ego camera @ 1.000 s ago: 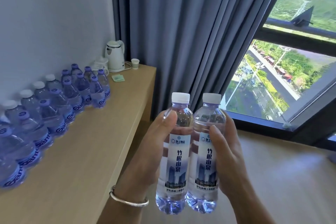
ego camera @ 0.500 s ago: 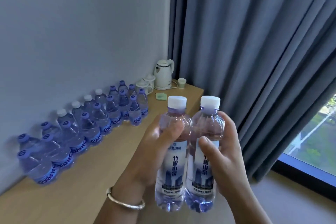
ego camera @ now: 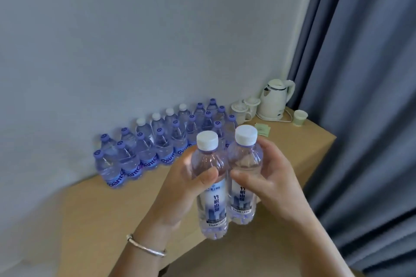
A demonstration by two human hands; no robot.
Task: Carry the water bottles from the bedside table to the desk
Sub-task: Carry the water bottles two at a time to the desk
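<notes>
Wooden desk [ego camera: 94, 216] now right under both hands | window gone from view | left hand [ego camera: 180, 189] grips one bottle [ego camera: 211, 198], right hand [ego camera: 267, 182] the other bottle [ego camera: 244, 186] | set-down looks next, beside stored bottles [ego camera: 157, 144] beyond.

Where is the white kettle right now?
The kettle stands at the far right end of the desk in the head view, by the curtain, with two white cups on its left and a paper cup on its right.
</notes>
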